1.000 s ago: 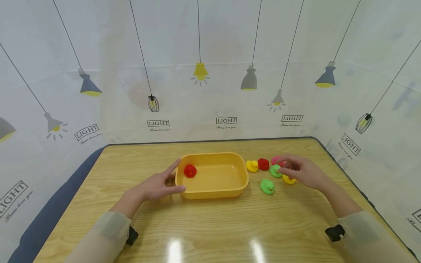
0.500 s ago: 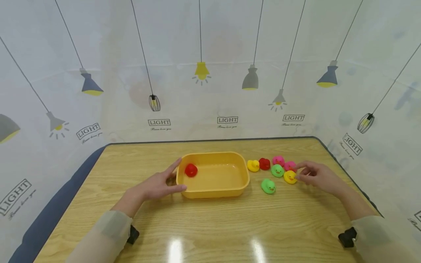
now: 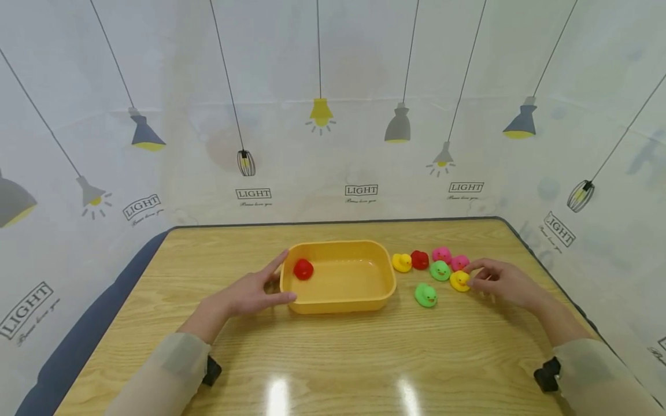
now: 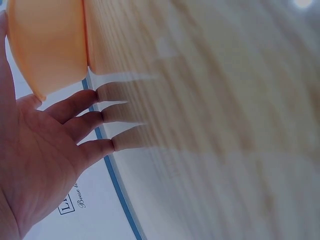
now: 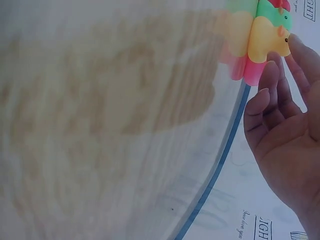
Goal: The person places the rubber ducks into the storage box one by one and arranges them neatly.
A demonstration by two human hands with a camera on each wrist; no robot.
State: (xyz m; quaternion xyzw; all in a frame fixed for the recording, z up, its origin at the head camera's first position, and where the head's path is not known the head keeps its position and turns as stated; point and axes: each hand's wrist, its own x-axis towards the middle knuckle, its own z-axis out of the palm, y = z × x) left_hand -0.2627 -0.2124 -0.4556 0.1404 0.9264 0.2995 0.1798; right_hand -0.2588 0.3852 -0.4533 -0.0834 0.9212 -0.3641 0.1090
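Observation:
In the head view, my left hand (image 3: pixel 253 294) rests at the left end of a yellow plastic tub (image 3: pixel 338 307), its thumb on the near rim and its index finger at the far corner. The other fingers reach out fairly straight in the left wrist view. Inside the tub lies a red rubber duck (image 3: pixel 303 269). To the right, my right hand (image 3: pixel 507 284) is beside a yellow rubber duck (image 3: pixel 460 281); its bent fingertips come close to or touch the duck, without a visible grip. Against that duck stand a pink duck (image 3: pixel 460 263) and a green duck (image 3: pixel 440 270).
Another pink duck (image 3: pixel 441 255), a second red duck (image 3: pixel 420 260) and another yellow duck (image 3: pixel 402 263) line up toward the tub. Nearer the person sits a second green duck (image 3: pixel 426 295). The wooden table (image 3: pixel 333 358) ends at a patterned curtain (image 3: pixel 291 162).
From above the pink and green ducks, my right hand has drawn back to the right, uncovering the ducks there. The left hand stays at the tub.

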